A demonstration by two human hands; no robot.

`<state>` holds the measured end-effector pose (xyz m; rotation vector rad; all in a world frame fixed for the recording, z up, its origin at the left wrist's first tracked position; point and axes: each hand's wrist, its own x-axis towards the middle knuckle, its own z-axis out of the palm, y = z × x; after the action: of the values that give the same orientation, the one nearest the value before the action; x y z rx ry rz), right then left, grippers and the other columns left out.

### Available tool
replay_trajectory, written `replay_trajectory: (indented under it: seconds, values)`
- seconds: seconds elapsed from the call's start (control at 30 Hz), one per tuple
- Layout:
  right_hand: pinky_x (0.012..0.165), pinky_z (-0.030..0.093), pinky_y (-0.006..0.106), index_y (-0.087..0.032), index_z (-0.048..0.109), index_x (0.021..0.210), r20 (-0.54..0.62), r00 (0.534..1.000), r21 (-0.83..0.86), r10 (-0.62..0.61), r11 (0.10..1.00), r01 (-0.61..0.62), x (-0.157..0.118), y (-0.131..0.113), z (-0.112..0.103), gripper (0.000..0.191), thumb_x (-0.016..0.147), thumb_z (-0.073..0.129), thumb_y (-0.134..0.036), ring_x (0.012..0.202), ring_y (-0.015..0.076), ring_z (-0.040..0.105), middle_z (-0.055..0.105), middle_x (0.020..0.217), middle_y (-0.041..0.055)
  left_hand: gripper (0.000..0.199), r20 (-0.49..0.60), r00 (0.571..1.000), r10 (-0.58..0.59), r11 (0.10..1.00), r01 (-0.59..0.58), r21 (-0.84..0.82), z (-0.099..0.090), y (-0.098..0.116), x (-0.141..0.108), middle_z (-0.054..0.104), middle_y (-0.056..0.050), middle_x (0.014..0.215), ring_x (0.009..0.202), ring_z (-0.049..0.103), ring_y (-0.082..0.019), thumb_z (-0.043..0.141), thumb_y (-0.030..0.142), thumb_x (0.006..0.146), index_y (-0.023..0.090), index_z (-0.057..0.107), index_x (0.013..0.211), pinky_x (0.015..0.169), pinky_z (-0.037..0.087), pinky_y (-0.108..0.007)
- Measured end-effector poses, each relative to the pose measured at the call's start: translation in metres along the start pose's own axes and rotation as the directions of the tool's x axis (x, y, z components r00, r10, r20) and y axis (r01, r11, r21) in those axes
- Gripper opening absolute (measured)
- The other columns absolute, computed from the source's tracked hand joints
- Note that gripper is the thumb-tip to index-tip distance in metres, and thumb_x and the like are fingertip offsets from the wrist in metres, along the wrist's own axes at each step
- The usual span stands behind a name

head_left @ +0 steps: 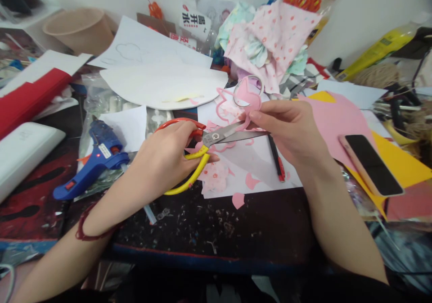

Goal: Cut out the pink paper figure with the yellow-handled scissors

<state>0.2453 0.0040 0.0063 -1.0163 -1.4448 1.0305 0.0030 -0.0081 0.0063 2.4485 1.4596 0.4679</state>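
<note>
My left hand point(165, 152) is closed round the handles of scissors point(216, 136), one handle red, the other yellow. The blades are apart and point right, with a pink cut-out piece point(253, 99) at them. My right hand point(290, 123) pinches the lower edge of that piece between thumb and fingers. Under both hands lies a white sheet point(243, 159) with pink scraps point(251, 181) and a black and red pen point(277, 161) on it. One more pink scrap point(238, 200) lies at the sheet's front edge.
A blue glue gun point(91, 163) lies at the left, near a white box point(27, 156). At the right a phone point(373, 164) rests on yellow point(401, 154) and pink sheets point(332, 118). Behind stand a white board point(158, 84), crumpled patterned cloth point(280, 35) and a beige bowl point(81, 33).
</note>
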Motion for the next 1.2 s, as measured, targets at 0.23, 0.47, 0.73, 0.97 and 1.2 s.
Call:
replay_trajectory:
  seconds: [0.23, 0.47, 0.73, 0.97, 1.2]
  values:
    - [0.07, 0.058, 0.031, -0.025, 0.079, 0.077, -0.018, 1.0, -0.016, 0.023, 1.0, -0.023, 0.0, 0.0, -0.0002, 0.003, 0.079, 0.077, -0.026, 0.076, 0.0145, 0.07, 0.075, 0.075, -0.001, 0.037, -0.001, 1.0, -0.023, 1.0, 0.023, 0.01, -0.0014, 0.0024, 0.0, 0.066, -0.007, 0.092, 0.078, 0.061, -0.023, 0.063, 0.05, 0.084, 0.017, 0.06, 0.102, 0.067, 0.041, -0.033]
    - [0.072, 0.058, 0.033, -0.025, 0.079, 0.077, -0.029, 0.999, -0.008, 0.026, 1.0, -0.026, -0.0004, 0.0012, -0.0009, 0.003, 0.079, 0.077, -0.025, 0.076, 0.0157, 0.07, 0.075, 0.076, -0.0001, 0.041, 0.002, 0.999, -0.04, 0.999, 0.039, 0.027, -0.0022, 0.0036, 0.0001, 0.067, -0.008, 0.092, 0.076, 0.061, -0.023, 0.058, 0.055, 0.086, 0.017, 0.06, 0.102, 0.065, 0.041, -0.033]
    - [0.074, 0.058, 0.034, -0.024, 0.079, 0.076, -0.047, 0.999, -0.032, 0.011, 0.999, -0.013, -0.0001, 0.0013, 0.0003, 0.003, 0.079, 0.077, -0.025, 0.075, 0.0156, 0.069, 0.074, 0.074, -0.0004, 0.044, 0.01, 0.999, -0.048, 0.998, 0.047, 0.052, -0.0028, 0.004, 0.0002, 0.067, -0.008, 0.089, 0.074, 0.061, -0.023, 0.056, 0.061, 0.087, 0.018, 0.06, 0.099, 0.062, 0.039, -0.032]
    - [0.075, 0.058, 0.034, -0.024, 0.079, 0.074, -0.067, 0.998, -0.024, 0.005, 1.0, -0.006, 0.0001, 0.0006, 0.0012, 0.004, 0.078, 0.078, -0.024, 0.075, 0.0156, 0.068, 0.074, 0.073, -0.0011, 0.05, 0.013, 0.999, -0.047, 0.998, 0.047, 0.036, -0.0026, 0.0043, 0.0011, 0.068, -0.01, 0.093, 0.076, 0.062, -0.023, 0.054, 0.063, 0.087, 0.017, 0.061, 0.105, 0.065, 0.04, -0.033]
    - [0.076, 0.059, 0.035, -0.026, 0.079, 0.075, -0.072, 0.997, -0.026, -0.001, 1.0, -0.001, -0.0001, 0.0008, 0.0005, 0.005, 0.079, 0.077, -0.024, 0.074, 0.016, 0.069, 0.074, 0.073, -0.0009, 0.048, 0.002, 0.999, -0.044, 0.998, 0.044, 0.034, -0.0027, 0.0042, 0.0002, 0.069, -0.009, 0.092, 0.076, 0.062, -0.022, 0.054, 0.063, 0.087, 0.018, 0.06, 0.102, 0.065, 0.041, -0.033]
